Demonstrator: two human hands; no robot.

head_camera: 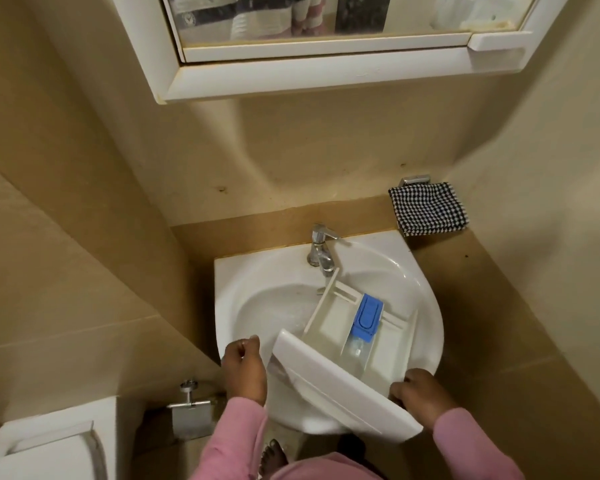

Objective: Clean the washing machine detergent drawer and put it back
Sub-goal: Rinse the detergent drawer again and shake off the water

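My right hand (421, 396) grips front-panel corner of detergent drawer (347, 344), tilting it into basin (257, 271) under tap (321, 251) for rinsing. My left hand (245, 367) loosely curled, empty, beside the panel.

Both arms wear long pink sleeves of a soft, plain fabric without print or buttons, the left sleeve (236, 434) entering from about 7 o'clock and the right sleeve (471, 445) from about 5 o'clock, each ending at the wrist in a simple edge. The left hand (245, 368) and right hand (421, 396) are bare, with no rings, watch or gloves showing. At 6 o'clock more pink clothing (326, 467) covers the lower body, above a bare foot (272, 457).
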